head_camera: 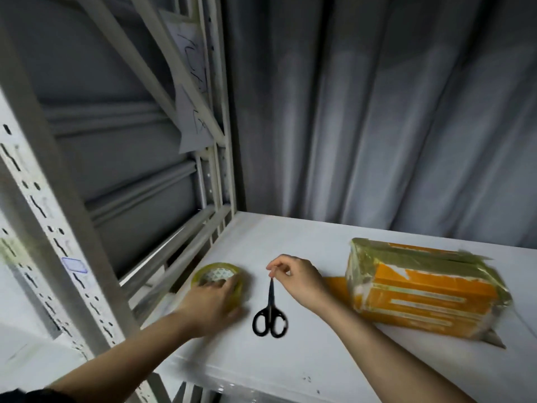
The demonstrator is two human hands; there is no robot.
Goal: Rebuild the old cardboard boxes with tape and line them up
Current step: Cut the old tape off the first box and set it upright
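At the far left stands a pale metal shelving rack (55, 199) with slotted uprights and a sheet of paper (193, 123) with scrawled marks hanging from its frame. Just right of it, near the left edge of the white table (290, 359), lies a roll of clear tape (218, 279), flat on the surface. The left hand (213, 301) rests on top of the roll with its fingers curled over the near rim, though blur hides how firmly they grip. To the right, black scissors (270, 311) hang with their handles down near the table; whether they touch it cannot be told. The right hand (299, 279) pinches the blade tips between thumb and forefinger, the other fingers loosely curled. Farther right, apart from both hands, an orange cardboard box (424, 289) wrapped in yellowish tape lies on its side on the table. A grey curtain (377, 112) hangs behind.
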